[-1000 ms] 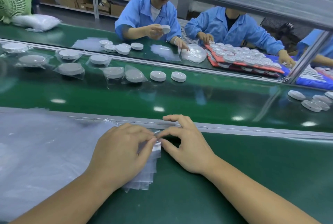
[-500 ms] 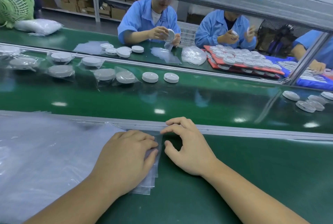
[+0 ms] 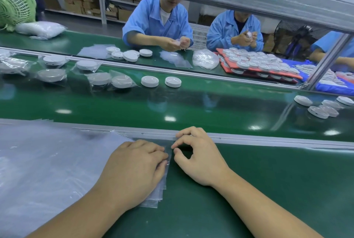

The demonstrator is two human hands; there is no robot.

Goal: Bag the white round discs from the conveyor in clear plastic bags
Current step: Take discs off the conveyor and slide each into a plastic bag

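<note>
A stack of clear plastic bags (image 3: 156,194) lies on the near green table. My left hand (image 3: 132,168) presses flat on it. My right hand (image 3: 201,159) sits just right of the stack, its index finger and thumb curled together and pinching the edge of the top bag. Two bare white round discs (image 3: 150,81) (image 3: 173,81) lie on the conveyor belt (image 3: 210,103) beyond. Several bagged discs (image 3: 99,78) lie to their left. More bare discs (image 3: 318,112) lie at the belt's right end.
A large clear plastic sheet (image 3: 47,161) covers the table at left. An aluminium rail (image 3: 268,141) separates table and belt. Two workers in blue sit across, beside a red tray of discs (image 3: 256,63). A slanted metal post (image 3: 325,61) and a green fan (image 3: 13,5) stand beyond.
The discs on the belt have drifted left. My left hand flattened onto the bag stack, and my right thumb and index finger worked at the stack's edge.
</note>
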